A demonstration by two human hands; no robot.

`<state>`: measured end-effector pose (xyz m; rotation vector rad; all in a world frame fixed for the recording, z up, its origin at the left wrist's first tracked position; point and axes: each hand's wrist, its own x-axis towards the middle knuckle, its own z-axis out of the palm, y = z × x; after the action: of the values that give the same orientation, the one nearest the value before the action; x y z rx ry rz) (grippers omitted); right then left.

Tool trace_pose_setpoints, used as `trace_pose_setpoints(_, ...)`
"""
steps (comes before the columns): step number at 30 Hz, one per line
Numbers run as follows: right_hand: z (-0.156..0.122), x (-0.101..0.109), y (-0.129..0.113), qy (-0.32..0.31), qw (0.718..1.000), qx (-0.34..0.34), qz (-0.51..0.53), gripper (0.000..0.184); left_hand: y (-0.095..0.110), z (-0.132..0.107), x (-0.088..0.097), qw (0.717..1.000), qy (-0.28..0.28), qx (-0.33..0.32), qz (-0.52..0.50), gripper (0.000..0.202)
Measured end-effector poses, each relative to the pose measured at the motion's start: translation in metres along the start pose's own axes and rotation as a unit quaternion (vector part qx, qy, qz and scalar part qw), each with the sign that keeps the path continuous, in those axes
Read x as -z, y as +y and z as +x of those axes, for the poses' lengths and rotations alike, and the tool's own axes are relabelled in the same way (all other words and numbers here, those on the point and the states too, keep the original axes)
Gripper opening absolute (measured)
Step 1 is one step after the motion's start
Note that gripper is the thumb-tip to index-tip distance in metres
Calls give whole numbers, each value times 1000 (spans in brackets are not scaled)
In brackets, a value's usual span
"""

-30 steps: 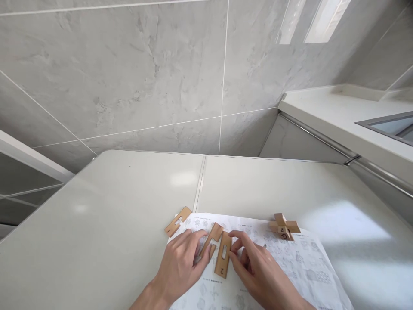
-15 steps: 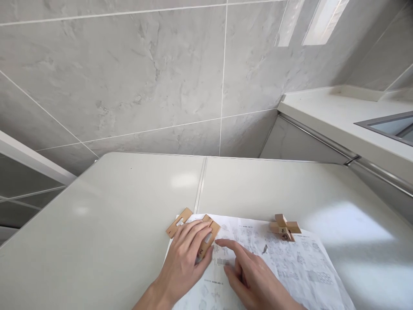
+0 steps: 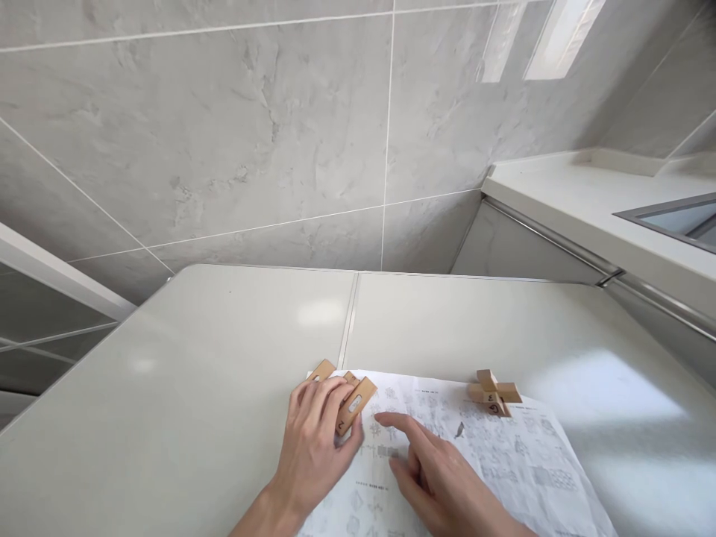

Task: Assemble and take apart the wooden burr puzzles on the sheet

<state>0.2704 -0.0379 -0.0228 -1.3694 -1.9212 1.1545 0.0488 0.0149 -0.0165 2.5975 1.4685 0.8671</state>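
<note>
My left hand (image 3: 316, 432) is closed around a notched wooden puzzle piece (image 3: 358, 403), a light-brown bar with an oval slot and a dark mark at its lower end. Part of another wooden piece shows just behind it, under my fingers. A further wooden bar (image 3: 325, 367) lies partly hidden behind the same hand. My right hand (image 3: 433, 470) holds nothing; its index finger stretches over the printed sheet (image 3: 414, 403), the thumb apart and the other fingers curled. On the sheet's right part stands a cross-shaped assembly of wooden pieces (image 3: 492, 394) with dark markings.
The pale table (image 3: 235, 350) has a seam running down its middle. A small dark scrap or mark (image 3: 459, 430) shows on the sheet. Behind rises a grey tiled wall (image 3: 313, 134); a white counter (image 3: 570, 194) is at the right.
My left hand has shifted slightly left and tilted the wooden puzzle piece, so its slotted face shows more. My right hand stays nearly still, its index finger over the sheet.
</note>
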Motion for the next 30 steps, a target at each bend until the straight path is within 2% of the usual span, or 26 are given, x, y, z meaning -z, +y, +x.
trace_pose_setpoints(3, 0, 0, 0, -2, 1000, 0, -2, 46, -2, 1, 1, 1000, 5, 4, 20, 33)
trace_pose_setpoints(7, 0, 3, -1, -3, 1000, 6, -8, 44, -8, 1, 0, 999, -16, 9, 35, 40)
trace_pose_setpoints(10, -1, 16, -7, -4, 1000, 16, -19, 40, -15, 1, -1, 999, -18, 20, 47, 45)
trace_pose_setpoints(12, -4, 35, -12, -5, 999, 33, -32, 36, -20, 0, -2, 998, -19, 32, 47, 49)
trace_pose_setpoints(15, -11, 73, -15, 19, 997, 51, -48, 26, -25, 0, -4, 998, -28, 45, 29, 51)
trace_pose_setpoints(18, -20, 115, -9, 111, 987, 25, -114, 21, -27, 0, -5, 997, -41, 62, 5, 49)
trace_pose_setpoints(22, -31, 159, 5, 198, 962, -27, -185, 34, -26, 2, -5, 995, -60, 85, -14, 48)
trace_pose_setpoints(26, -38, 177, 21, 152, 942, -136, -267, 42, -26, 3, -5, 993, -63, 101, -12, 47)
trace_pose_setpoints(30, -36, 170, 41, 72, 936, -160, -304, 39, -27, 4, -6, 994, -52, 94, -3, 49)
